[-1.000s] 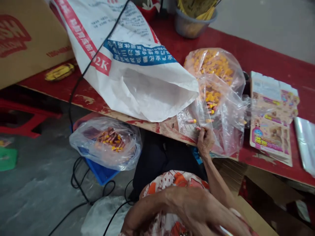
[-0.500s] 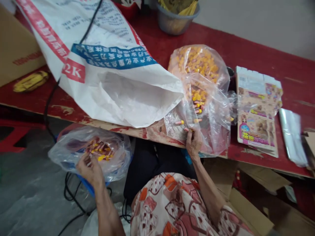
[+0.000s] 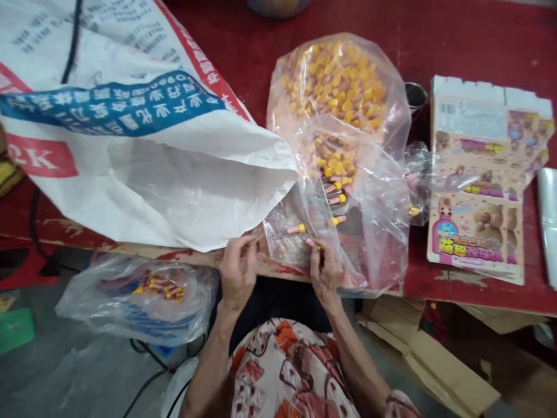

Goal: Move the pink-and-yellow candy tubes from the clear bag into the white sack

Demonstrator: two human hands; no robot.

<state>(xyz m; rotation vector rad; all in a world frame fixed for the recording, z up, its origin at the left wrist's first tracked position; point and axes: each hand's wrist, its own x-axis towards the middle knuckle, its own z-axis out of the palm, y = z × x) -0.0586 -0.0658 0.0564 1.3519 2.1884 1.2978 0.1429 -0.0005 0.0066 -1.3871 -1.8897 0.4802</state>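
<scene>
Right hand (image 3: pixel 326 270): thumb and fingers pinched on one small pink-red cylindrical tube with a yellow cap (image 3: pixel 309 242), at the table (image 3: pixel 474 35) front edge, on clear plastic film (image 3: pixel 278 247). Held tube's long axis runs roughly along that edge, slightly skewed; pink end toward the table's left end, cap toward the right. Pink end sticks out past the fingertips, cap end tucked against the fingers.

Left hand (image 3: pixel 238 273): fingers drawn together at the front edge, by the mouth of the white woven sack with blue and red print (image 3: pixel 243 168). Blurred; can't tell if anything's in them.

Counts: 1 tube held. 1 loose pink tube with yellow cap (image 3: pixel 295 230) just behind it on the film, also lying left-right, cap right. 3 more pick out singly at the mouth of 1 big clear plastic bag of yellow-capped pieces (image 3: pixel 278 87); too many inside to count. 1 smaller clear plastic bag (image 3: pixel 87 296) off the table, beyond the front edge at left, with a tube pile (image 3: pixel 161 284), uncountable. 1 stack of printed beige cartons (image 3: pixel 474 168) toward the table's right end.
</scene>
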